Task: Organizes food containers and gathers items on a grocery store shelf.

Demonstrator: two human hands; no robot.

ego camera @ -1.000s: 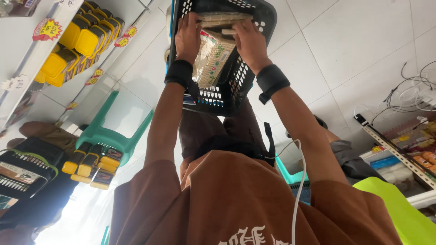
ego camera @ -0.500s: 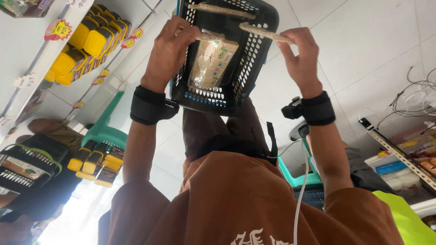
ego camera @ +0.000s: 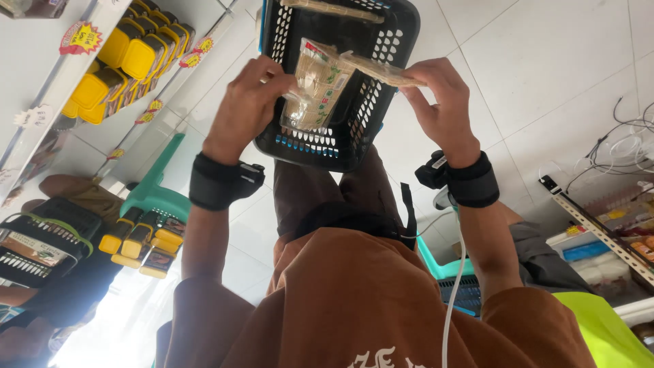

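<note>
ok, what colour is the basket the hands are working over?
Black basket, with blue showing through its lower slots; head view, the only one.

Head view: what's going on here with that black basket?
A person holds two clear plastic packets over a black perforated plastic basket on the white tiled floor. The left hand grips the wider packet of pale sticks; the right hand pinches a long narrow packet. A third packet lies in the basket. Yellow-capped bottles fill the shelf at left.
</note>
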